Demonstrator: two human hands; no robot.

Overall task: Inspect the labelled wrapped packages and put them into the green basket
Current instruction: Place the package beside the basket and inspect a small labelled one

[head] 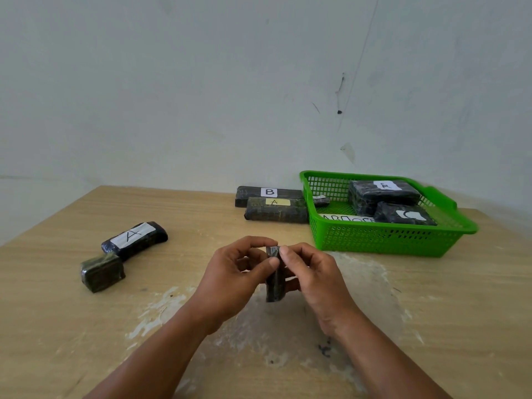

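Left hand point(230, 272) and right hand point(313, 276) pinched a slim, glossy dark-wrapped package point(275, 279) upright above the worn wooden table point(431, 298) — fingers closed on it — near the green mesh basket point(383, 237).

Green basket point(385, 240), blk pkgs point(135, 237), white labels point(269, 192).

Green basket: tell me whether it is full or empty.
Partly filled. The green basket holds three wrapped packages, the largest labelled A, plus a lettered paper strip; bare mesh floor shows between them.
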